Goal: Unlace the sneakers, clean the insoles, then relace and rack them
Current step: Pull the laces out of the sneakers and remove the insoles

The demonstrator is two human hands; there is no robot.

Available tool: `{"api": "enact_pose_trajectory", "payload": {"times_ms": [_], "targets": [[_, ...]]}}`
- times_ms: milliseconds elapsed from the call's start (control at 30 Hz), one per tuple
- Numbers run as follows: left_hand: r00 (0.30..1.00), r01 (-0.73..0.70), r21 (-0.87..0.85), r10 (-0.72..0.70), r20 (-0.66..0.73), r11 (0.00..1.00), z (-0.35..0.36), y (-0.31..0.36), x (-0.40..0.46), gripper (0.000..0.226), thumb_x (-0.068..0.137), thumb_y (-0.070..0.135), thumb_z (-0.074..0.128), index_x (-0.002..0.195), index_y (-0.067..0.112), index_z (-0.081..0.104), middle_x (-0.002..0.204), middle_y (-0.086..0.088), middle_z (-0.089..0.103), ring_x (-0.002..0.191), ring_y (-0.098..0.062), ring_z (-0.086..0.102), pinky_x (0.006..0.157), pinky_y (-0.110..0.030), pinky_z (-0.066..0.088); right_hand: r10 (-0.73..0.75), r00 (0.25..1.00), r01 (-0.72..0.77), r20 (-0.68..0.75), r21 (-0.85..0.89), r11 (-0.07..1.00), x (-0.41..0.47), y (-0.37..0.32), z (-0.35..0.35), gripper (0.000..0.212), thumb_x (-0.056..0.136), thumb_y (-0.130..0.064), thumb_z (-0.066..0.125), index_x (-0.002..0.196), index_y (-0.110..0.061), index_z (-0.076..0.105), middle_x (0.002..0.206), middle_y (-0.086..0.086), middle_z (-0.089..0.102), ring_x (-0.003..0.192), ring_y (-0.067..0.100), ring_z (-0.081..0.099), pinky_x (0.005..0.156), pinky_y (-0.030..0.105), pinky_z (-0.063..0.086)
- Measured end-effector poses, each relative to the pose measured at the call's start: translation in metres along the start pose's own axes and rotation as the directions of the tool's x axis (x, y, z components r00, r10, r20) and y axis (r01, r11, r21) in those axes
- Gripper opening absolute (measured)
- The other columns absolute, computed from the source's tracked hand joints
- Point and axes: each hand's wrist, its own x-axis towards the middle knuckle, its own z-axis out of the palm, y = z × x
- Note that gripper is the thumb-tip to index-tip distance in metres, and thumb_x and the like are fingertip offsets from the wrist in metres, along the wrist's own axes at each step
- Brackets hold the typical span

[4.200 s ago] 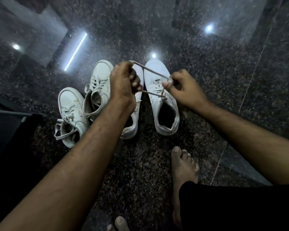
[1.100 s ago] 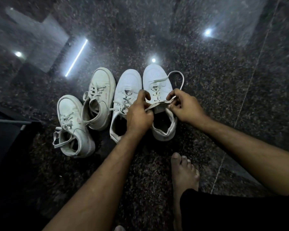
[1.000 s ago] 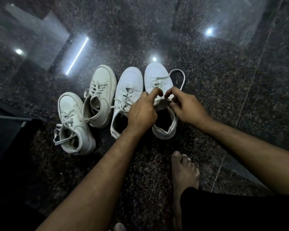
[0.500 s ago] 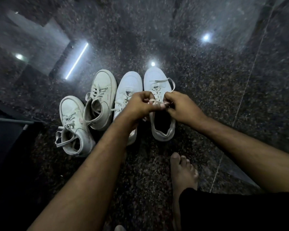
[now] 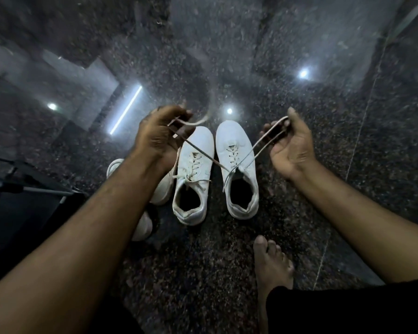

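Both hands pinch the shoelace (image 5: 245,162) of the right-hand white sneaker (image 5: 238,169) — left hand (image 5: 158,136), right hand (image 5: 291,147) — pulled apart above the granite floor (image 5: 299,213).

You stand on a polished, dark speckled granite floor (image 5: 203,273) divided by thin pale joint lines (image 5: 362,126). Its surface mirrors a linear light strip (image 5: 126,109) and round spot lights (image 5: 303,74). A dark metal frame (image 5: 22,186) occupies your left edge.
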Motion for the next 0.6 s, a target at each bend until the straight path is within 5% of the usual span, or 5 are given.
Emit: {"api": "enact_pose_trajectory", "payload": {"times_ms": [133, 267, 400, 500, 600], "targets": [[0.997, 0.056, -0.078, -0.052, 0.057, 0.995, 0.012, 0.005, -0.001, 0.016, 0.092, 0.004, 0.053, 0.077, 0.01, 0.057, 0.067, -0.002, 0.064, 0.057, -0.017, 0.064, 0.064, -0.031, 0.058, 0.027, 0.989, -0.058, -0.143, -0.22, 0.974, 0.012, 0.01, -0.007, 0.018, 0.091, -0.032, 0.066, 0.088, -0.017, 0.057, 0.069, -0.002, 0.061, 0.052, 0.009, 0.056, 0.048, 0.023, 0.045], [0.999, 0.011, 0.329, -0.027, 0.044, 0.944, 0.017, -0.014, 0.005, 0.023, 0.092, 0.011, 0.058, 0.074, 0.02, 0.047, 0.054, 0.004, 0.043, 0.042, -0.01, 0.033, 0.043, -0.021, 0.028, -0.177, 0.98, 0.096, -0.092, -0.562, 0.822, 0.015, 0.022, -0.021, 0.015, 0.094, -0.024, 0.063, 0.085, -0.021, 0.051, 0.068, -0.007, 0.054, 0.048, 0.002, 0.041, 0.042, 0.02, 0.032], [0.986, -0.168, 0.805, 0.103, 0.132, 0.569, 0.007, -0.026, 0.011, 0.021, 0.091, 0.027, 0.068, 0.078, 0.013, 0.058, 0.065, 0.0, 0.05, 0.055, -0.012, 0.043, 0.051, -0.024, 0.033, -0.468, 0.815, 0.424, 0.341, -0.902, 0.081, 0.017, 0.012, -0.039, 0.02, 0.094, -0.037, 0.06, 0.097, -0.019, 0.051, 0.082, -0.008, 0.056, 0.07, 0.006, 0.051, 0.06, 0.024, 0.042], [0.985, -0.174, 0.94, 0.05, 0.166, 0.292, 0.007, -0.024, 0.014, 0.023, 0.089, 0.035, 0.07, 0.085, 0.012, 0.067, 0.071, -0.001, 0.062, 0.065, -0.015, 0.056, 0.062, -0.026, 0.043, -0.087, 0.797, 0.535, 0.597, -0.766, -0.357, 0.023, 0.009, -0.05, 0.046, 0.091, -0.066, 0.043, 0.105, -0.025, 0.06, 0.095, -0.002, 0.053, 0.088, 0.018, 0.053, 0.073, 0.033, 0.046], [0.993, -0.118, 0.985, -0.002, 0.119, -0.128, 0.011, -0.025, 0.021, 0.042, 0.087, 0.045, 0.069, 0.111, 0.011, 0.067, 0.117, -0.015, 0.065, 0.107, -0.032, 0.061, 0.088, -0.039, 0.052, 0.241, 0.699, 0.645, 0.674, -0.448, -0.619, 0.014, 0.022, -0.052, 0.064, 0.084, -0.08, 0.032, 0.099, -0.027, 0.065, 0.097, -0.002, 0.052, 0.09, 0.02, 0.05, 0.075, 0.034, 0.041]]}}
